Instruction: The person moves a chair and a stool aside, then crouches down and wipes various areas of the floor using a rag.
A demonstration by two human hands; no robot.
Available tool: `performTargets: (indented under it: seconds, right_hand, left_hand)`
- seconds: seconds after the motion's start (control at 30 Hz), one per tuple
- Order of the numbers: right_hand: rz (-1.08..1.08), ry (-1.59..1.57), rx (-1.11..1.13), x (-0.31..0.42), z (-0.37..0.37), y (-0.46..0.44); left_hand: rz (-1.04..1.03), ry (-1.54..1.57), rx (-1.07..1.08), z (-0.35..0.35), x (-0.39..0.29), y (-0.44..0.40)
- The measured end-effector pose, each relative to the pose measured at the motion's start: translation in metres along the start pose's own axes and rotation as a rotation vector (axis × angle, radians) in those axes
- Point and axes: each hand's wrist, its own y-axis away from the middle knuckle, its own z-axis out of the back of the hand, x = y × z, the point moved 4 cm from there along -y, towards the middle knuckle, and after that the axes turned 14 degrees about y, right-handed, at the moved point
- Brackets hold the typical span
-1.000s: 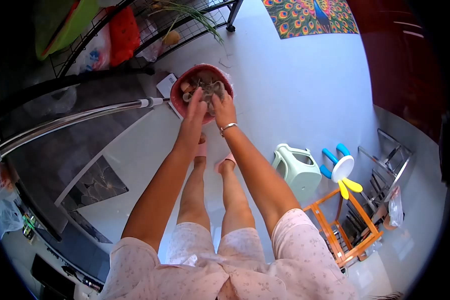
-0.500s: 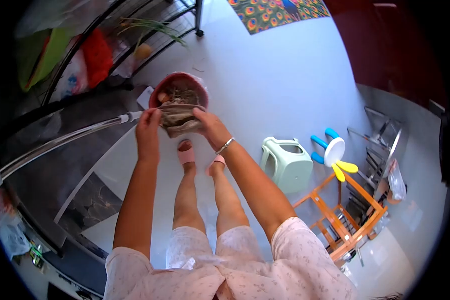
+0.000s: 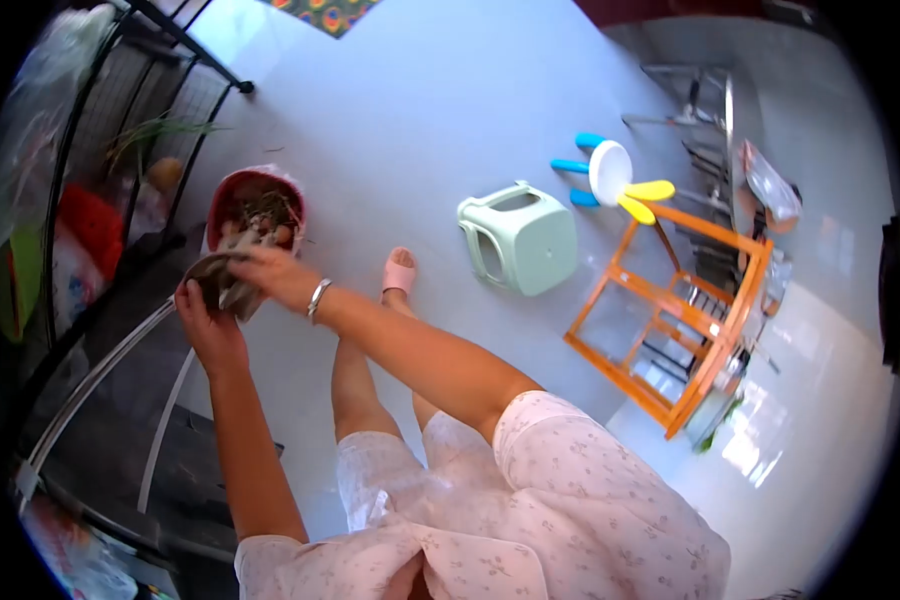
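Pale-green stool [image 3: 536, 239]; orange frame [image 3: 618, 275]; cloth [image 3: 217, 283] seemingly grey-brown, blurred.

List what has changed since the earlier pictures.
The hands were low over the red bin, then stretched the brownish cloth between them. Now the left hand holds it, while the right hand has moved from its edge to over it. The view has turned, too. The bin and green stool appear unmoved on the floor.
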Motion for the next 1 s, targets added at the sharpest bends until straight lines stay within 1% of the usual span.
performTargets:
  seconds: [0.07, 0.1, 0.13, 0.2, 0.23, 0.27, 0.3, 0.33, 0.37, 0.4, 0.43, 0.47, 0.5, 0.57, 0.6, 0.63, 0.67, 0.7, 0.73, 0.77, 0.8, 0.83, 0.87, 0.9, 0.93, 0.97, 1.0]
  right_hand:
    - [0.169, 0.110, -0.040, -0.004, -0.015, 0.011]
    - [0.123, 0.097, -0.001, 0.006, -0.004, 0.022]
    - [0.133, 0.086, -0.035, 0.008, 0.002, 0.034]
    - [0.018, 0.022, 0.191, 0.005, -0.010, 0.064]
    - [0.036, 0.011, 0.155, 0.001, -0.009, 0.076]
    - [0.171, 0.043, 0.031, -0.002, -0.003, 0.088]
    - [0.301, 0.079, -0.096, -0.002, 0.008, 0.098]
    - [0.315, 0.071, -0.138, -0.002, 0.021, 0.114]
    - [0.295, 0.120, -0.237, -0.008, 0.036, 0.132]
    - [0.270, 0.169, -0.333, -0.013, 0.050, 0.150]
    - [0.173, -0.053, -0.349, -0.034, 0.066, 0.160]
    - [0.099, -0.171, -0.408, -0.065, 0.086, 0.167]
    - [0.028, -0.285, -0.466, -0.097, 0.105, 0.177]
    - [-0.034, -0.334, -0.620, -0.156, 0.144, 0.208]
    - [-0.095, -0.414, -0.685, -0.189, 0.161, 0.222]
    - [-0.159, -0.496, -0.740, -0.221, 0.176, 0.236]
    - [-0.228, -0.497, -0.831, -0.250, 0.190, 0.252]
    - [-0.304, -0.498, -0.911, -0.286, 0.204, 0.265]
    - [-0.343, -0.416, -0.948, -0.331, 0.223, 0.274]
    - [-0.382, -0.337, -0.979, -0.368, 0.241, 0.285]
    - [-0.441, -0.298, -1.000, -0.386, 0.257, 0.300]
    - [-0.497, -0.255, -1.025, -0.399, 0.275, 0.315]
    - [-0.592, -0.233, -1.073, -0.435, 0.291, 0.318]
    - [-0.650, -0.382, -1.135, -0.422, 0.299, 0.338]
    - [-0.661, -0.409, -1.133, -0.436, 0.308, 0.338]
    - [-0.689, -0.428, -1.224, -0.450, 0.320, 0.339]
    - [-0.726, -0.446, -1.315, -0.471, 0.328, 0.341]
  left_hand:
    - [0.134, 0.131, 0.135, -0.009, 0.003, 0.010]
    - [0.129, 0.101, 0.148, -0.020, 0.007, 0.012]
    - [0.148, 0.087, 0.178, -0.024, 0.012, 0.017]
    - [0.240, -0.132, 0.106, -0.018, 0.021, 0.030]
    - [0.268, -0.209, -0.016, -0.034, 0.020, 0.044]
    - [0.278, -0.228, 0.023, -0.041, 0.022, 0.046]
    - [0.225, -0.216, 0.103, -0.045, 0.020, 0.045]
    - [0.175, -0.199, 0.183, -0.048, 0.018, 0.045]
    - [0.128, -0.182, 0.258, -0.050, 0.016, 0.043]
    - [0.144, -0.198, 0.289, -0.050, 0.013, 0.036]
    - [0.321, -0.105, 0.156, -0.045, 0.014, 0.028]
    - [0.494, -0.020, 0.011, -0.040, 0.020, 0.027]
    - [0.505, -0.039, 0.035, -0.043, 0.021, 0.032]
    - [0.440, -0.231, 0.012, -0.042, 0.026, 0.043]
    - [0.446, -0.247, 0.021, -0.046, 0.029, 0.052]
    - [0.440, -0.215, -0.077, -0.050, 0.027, 0.065]
    - [0.427, -0.182, -0.179, -0.049, 0.028, 0.077]
    - [0.399, -0.241, -0.187, -0.039, 0.032, 0.077]
    - [0.380, -0.255, -0.197, -0.021, 0.033, 0.070]
    - [0.624, -0.156, -0.033, -0.005, 0.043, 0.065]
    - [0.872, -0.053, 0.134, 0.000, 0.056, 0.067]
    - [0.847, -0.068, 0.241, -0.028, 0.074, 0.097]
    - [0.840, -0.090, 0.234, -0.033, 0.086, 0.112]
    - [0.838, -0.147, 0.209, -0.034, 0.102, 0.122]
    - [0.841, -0.207, 0.189, -0.037, 0.117, 0.132]
    - [0.852, -0.237, 0.186, -0.042, 0.133, 0.144]
    - [0.781, -0.276, 0.141, -0.041, 0.149, 0.153]
